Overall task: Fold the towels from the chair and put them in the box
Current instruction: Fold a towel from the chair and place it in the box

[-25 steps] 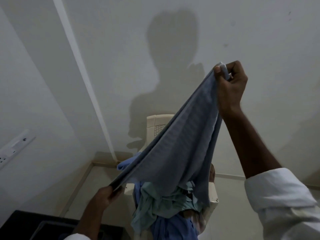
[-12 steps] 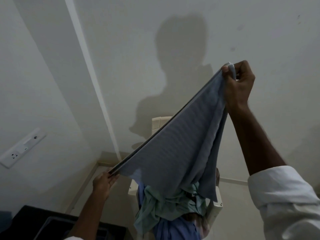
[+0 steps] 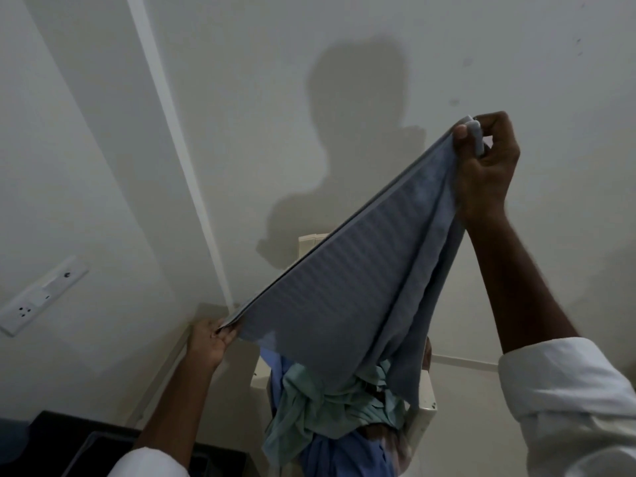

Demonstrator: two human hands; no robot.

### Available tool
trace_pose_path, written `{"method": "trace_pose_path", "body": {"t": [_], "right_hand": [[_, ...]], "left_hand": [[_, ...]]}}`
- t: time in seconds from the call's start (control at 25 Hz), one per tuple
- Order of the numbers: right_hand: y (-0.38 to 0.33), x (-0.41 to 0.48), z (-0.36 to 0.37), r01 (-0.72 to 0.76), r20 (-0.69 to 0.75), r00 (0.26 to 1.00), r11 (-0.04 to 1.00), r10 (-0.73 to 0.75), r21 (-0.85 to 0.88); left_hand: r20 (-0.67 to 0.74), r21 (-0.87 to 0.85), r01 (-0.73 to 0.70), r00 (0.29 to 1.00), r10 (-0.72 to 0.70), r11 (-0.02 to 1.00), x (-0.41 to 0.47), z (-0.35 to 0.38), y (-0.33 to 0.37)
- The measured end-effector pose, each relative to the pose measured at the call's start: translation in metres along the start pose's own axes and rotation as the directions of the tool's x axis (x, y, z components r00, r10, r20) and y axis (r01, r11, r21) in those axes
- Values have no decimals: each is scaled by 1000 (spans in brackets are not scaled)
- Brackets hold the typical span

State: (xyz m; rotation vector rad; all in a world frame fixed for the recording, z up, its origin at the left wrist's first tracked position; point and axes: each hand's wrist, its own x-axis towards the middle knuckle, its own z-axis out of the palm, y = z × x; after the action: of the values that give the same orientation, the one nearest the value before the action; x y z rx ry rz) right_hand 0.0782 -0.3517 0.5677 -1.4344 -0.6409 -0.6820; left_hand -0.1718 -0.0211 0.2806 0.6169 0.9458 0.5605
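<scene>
Fingers (image 3: pixel 463 134) of both hands pinch grey towel (image 3: pixel 344 287) corners. Left hand (image 3: pixel 210 342) has drawn outward since a second ago, edge taut; first fold looks imminent.

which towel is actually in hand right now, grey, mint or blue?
The grey ribbed towel, stretched taut between the left hand and raised right hand. The mint towel and blue towel lie bunched on the chair.

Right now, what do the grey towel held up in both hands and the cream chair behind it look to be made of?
Grey ribbed towel: soft woven cloth, probably cotton, matte; it shows fine ribs and drapes in folds between the right hand and left hand. Cream chair: likely moulded plastic, smooth with a slight sheen; mostly hidden.
</scene>
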Motion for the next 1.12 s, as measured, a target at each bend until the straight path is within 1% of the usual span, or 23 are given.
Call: {"method": "trace_pose_path", "body": {"t": [0.04, 0.08, 0.12, 0.16, 0.2, 0.24, 0.28, 0.32, 0.4, 0.44, 0.48, 0.56, 0.6, 0.64, 0.68, 0.72, 0.8, 0.84, 0.88, 0.92, 0.96, 1.04, 1.12], "right_hand": [[-3, -1, -1, 19, 17, 1000, 1000, -18, -2], [-5, -2, -3, 34, 34, 999, 999, -34, 2], [-7, -2, -5, 44, 52, 998, 999, -45, 17], [-7, -2, -7, 44, 76, 996, 998, -47, 43], [-7, -3, -9, 27, 106, 994, 997, -35, 76], [-7, -3, -10, -1, 140, 990, 994, -15, 112], [-8, -4, -11, -37, 175, 984, 987, 9, 155], [-9, -4, -12, -81, 215, 976, 975, 36, 208], [-11, -1, -17, -201, 347, 935, 913, 71, 355], [-12, 1, -22, -282, 467, 882, 856, 53, 434], [-11, 4, -29, -375, 604, 797, 790, 8, 485], [-7, 4, -40, -542, 813, 574, 701, -94, 464], [-5, 1, -43, -588, 871, 478, 697, -109, 410], [-2, -3, -43, -604, 906, 410, 714, -104, 354], [1, -8, -41, -599, 927, 364, 739, -91, 308], [4, -14, -37, -578, 939, 336, 770, -75, 269], [10, -29, -22, -505, 945, 326, 841, -20, 192], [13, -37, -13, -469, 942, 335, 871, 25, 144], [15, -45, -4, -434, 936, 346, 896, 65, 99], [17, -52, 5, -399, 929, 360, 915, 89, 67], [16, -60, 14, -371, 920, 379, 927, 101, 52], [16, -72, 27, -335, 889, 440, 942, 125, 33], [17, -81, 37, -311, 844, 508, 950, 170, -4]], "left_hand": [[-57, 2, -10, 998, 10, 1000, 2, 7, 1], [-115, -11, -61, 992, 59, 998, 6, 10, 1], [-174, -84, -70, 983, 55, 994, 9, 13, 2], [-230, -111, -82, 972, 55, 990, 12, 11, 3], [-252, -83, -82, 966, 58, 993, 14, 10, 3], [-221, -54, -74, 974, 60, 996, 14, 9, 4], [-195, -73, -85, 978, 69, 994, 16, 11, 6], [-200, -64, -110, 975, 95, 992, 14, 11, 8], [-233, -104, -110, 969, 83, 988, 20, 13, 11], [-245, -103, -106, 966, 78, 989, 17, 15, 15], [-229, -83, -115, 969, 93, 990, 13, 20, 20], [-218, -13, -155, 965, 148, 988, 1, 36, 33], [-192, 34, -173, 965, 176, 984, -1, 45, 38], [-162, 72, -191, 966, 201, 979, -6, 58, 43], [-114, 88, -218, 967, 227, 972, -11, 72, 46], [-19, 120, -264, 963, 268, 957, -17, 87, 48], [173, 247, -372, 926, 337, 895, -40, 120, 44], [302, 275, -440, 884, 358, 855, -58, 136, 40], [430, 285, -526, 817, 384, 801, -77, 151, 36], [545, 282, -622, 730, 412, 730, -94, 164, 32], [632, 271, -693, 652, 419, 669, -107, 174, 28], [745, 252, -779, 535, 398, 575, -121, 189, 22], [803, 239, -788, 489, 341, 567, -130, 195, 17]]}}
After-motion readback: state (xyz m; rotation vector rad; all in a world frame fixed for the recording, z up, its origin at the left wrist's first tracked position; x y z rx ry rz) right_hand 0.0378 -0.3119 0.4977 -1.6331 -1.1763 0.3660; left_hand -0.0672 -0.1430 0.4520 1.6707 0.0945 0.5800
